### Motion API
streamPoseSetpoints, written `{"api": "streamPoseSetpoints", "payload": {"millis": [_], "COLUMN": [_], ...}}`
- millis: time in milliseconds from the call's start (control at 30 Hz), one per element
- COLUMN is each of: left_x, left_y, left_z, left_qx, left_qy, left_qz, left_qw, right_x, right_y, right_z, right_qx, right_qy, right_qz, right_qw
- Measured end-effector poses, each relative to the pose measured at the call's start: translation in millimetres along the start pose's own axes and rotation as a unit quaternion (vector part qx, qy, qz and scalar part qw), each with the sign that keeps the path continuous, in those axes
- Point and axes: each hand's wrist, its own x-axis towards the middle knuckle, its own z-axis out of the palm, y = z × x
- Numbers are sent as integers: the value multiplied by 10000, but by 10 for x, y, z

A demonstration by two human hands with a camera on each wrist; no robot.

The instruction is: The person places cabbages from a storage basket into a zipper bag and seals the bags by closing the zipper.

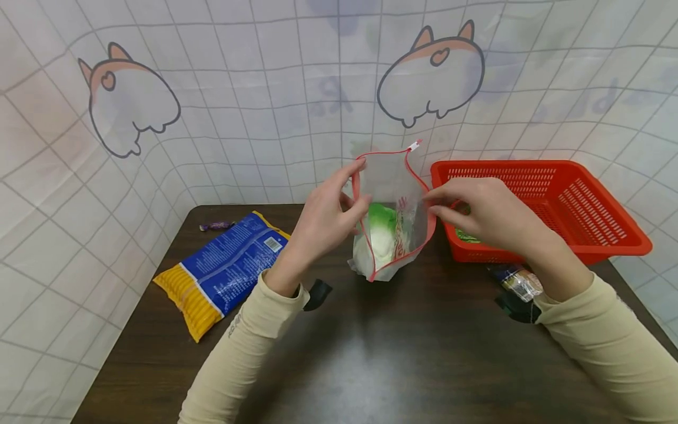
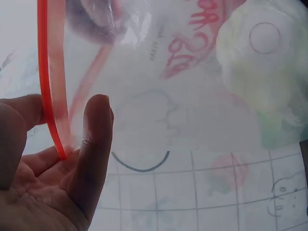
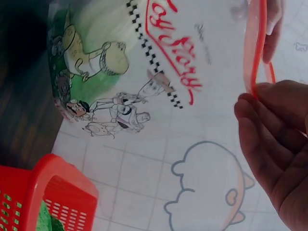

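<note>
A see-through zip bag (image 1: 382,179) with a red-edged mouth stands on the table, its mouth spread wide. Inside lies a green and white leafy vegetable (image 1: 382,232), its pale round end (image 2: 264,38) showing through the plastic in the left wrist view. My left hand (image 1: 329,215) holds the left side of the rim, with thumb and fingers on both sides of the red strip (image 2: 45,72). Opposite it, my right hand (image 1: 484,209) pinches the right side of the rim between thumb and fingertips. Red lettering and cartoon figures (image 3: 120,106) are printed on the bag.
A red plastic basket (image 1: 604,252) stands at the right, with a green item (image 1: 467,235) in it. A shiny packet (image 1: 521,282) lies before it, near the right forearm. On the left are a blue and yellow package (image 1: 228,268) and a small purple-wrapped piece (image 1: 217,226).
</note>
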Motion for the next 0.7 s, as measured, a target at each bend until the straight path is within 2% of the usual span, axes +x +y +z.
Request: {"api": "streamPoseSetpoints", "payload": {"millis": [133, 200, 300, 433, 500, 567, 633, 667, 700], "left_x": [-44, -80, -136, -193, -203, -199, -185, -173, -162], "left_y": [30, 72, 174, 298, 326, 326, 298, 274, 245], "left_z": [-55, -105, -194, -302, -341, -363, -371, -373, -373], "left_qx": [147, 123, -2, -219, -316, -255, 66, 344, 699], "left_qy": [-18, 20, 35, -38, -34, 68, 370, 573, 817], "left_qz": [99, 173, 194, 52, -69, -59, 264, 580, 950], "left_qw": [9998, 9998, 9998, 9997, 9995, 9996, 9989, 9961, 9897], "right_x": [17, 19, 0, -21, 5, 54, 122, 153, 179], "right_y": [-86, -132, -183, -251, -280, -304, -320, -327, -327], "right_z": [-97, -170, -318, -489, -505, -458, -362, -302, -237], "right_qx": [92, 105, 123, 383, 542, 557, 551, 555, 524], "right_qy": [390, 481, 457, 218, 194, 363, 763, 1016, 1299], "right_qz": [587, 743, 608, 391, 352, 259, 107, 42, -42], "right_qw": [9975, 9960, 9970, 9983, 9977, 9975, 9955, 9933, 9901]}}
